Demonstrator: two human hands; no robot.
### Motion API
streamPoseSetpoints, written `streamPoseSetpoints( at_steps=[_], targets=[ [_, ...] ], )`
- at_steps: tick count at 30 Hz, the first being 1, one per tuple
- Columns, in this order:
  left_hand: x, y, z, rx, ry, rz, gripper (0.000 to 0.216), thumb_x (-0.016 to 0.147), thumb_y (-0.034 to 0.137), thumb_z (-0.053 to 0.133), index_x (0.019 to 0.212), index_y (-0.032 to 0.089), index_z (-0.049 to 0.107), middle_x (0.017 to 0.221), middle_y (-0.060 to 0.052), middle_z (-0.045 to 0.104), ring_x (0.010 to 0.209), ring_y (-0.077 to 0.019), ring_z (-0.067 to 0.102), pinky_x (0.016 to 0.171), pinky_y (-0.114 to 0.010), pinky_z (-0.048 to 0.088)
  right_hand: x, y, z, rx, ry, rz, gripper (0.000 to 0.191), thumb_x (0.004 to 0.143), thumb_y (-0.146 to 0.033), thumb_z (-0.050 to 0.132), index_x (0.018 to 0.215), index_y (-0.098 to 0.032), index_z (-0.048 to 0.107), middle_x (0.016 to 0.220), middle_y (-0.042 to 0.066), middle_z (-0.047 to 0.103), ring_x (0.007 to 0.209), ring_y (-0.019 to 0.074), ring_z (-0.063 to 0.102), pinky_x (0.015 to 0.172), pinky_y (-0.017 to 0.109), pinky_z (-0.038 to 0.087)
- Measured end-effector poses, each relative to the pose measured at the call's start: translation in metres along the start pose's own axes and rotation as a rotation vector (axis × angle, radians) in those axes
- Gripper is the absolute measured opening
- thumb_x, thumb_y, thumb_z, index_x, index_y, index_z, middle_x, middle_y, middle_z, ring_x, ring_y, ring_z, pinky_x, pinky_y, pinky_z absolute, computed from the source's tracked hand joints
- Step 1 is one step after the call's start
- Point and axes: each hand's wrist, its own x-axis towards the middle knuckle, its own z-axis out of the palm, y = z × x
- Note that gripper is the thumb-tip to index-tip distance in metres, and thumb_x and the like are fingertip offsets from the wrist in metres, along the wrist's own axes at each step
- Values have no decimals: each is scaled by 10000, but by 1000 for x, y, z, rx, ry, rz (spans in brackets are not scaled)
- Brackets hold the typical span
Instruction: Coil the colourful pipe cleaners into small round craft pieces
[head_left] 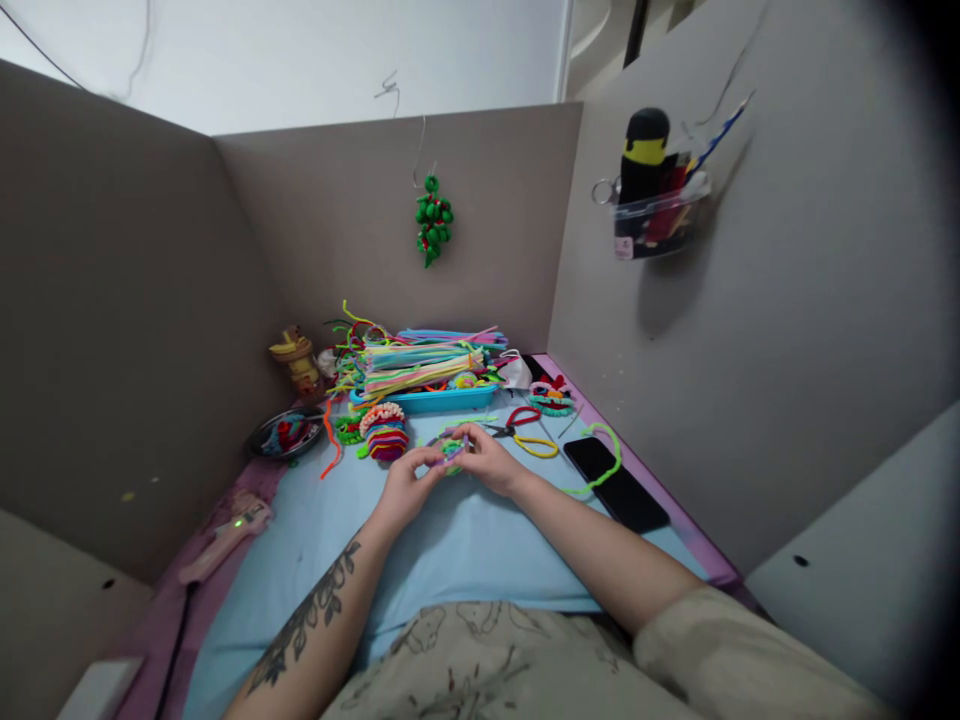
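Green-and-purple piece (451, 451): small, held between both hands over the blue cloth; exact form partly hidden by the fingers.
Left hand (412, 480): fingertips pinched narrow on the piece's left side.
Right hand (487, 463): likewise pinched, on the piece's right side.
Blue cloth (427, 550): spread over the pink worktop (169, 610).
Scissors (537, 447): one red and one yellow handle, lying just beyond the right hand.
Phone (626, 492): screen dark, right of the right forearm; bright green strand (616, 455) across it.
Blue tray (442, 401): beyond the hands, loaded with coloured stems (420, 365).
Striped piece (385, 435): near the left hand, in front of the tray.
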Motion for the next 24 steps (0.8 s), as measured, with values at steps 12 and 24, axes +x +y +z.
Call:
streamPoseSetpoints(
  at_steps=[12, 24],
  targets=[
    [1, -1, 5, 8, 85, -32, 166, 685, 298, 660, 751, 148, 679, 772, -61, 670, 764, -189, 605, 748, -304, 463, -1, 6, 2, -189, 37, -159, 347, 620, -204, 665, 919, -215, 490, 1245, 45, 468, 1080, 193, 505, 921, 329, 375],
    [2, -12, -1, -167, 3, -191, 258, 708, 372, 636, 796, 132, 668, 755, -58, 672, 704, -163, 588, 655, -244, 450, -2, -4, -10, -317, -94, -45, 303, 736, -456, 611, 897, -200, 587, 1288, 83, 444, 1044, 219, 527, 880, 372, 402]
  ],
)
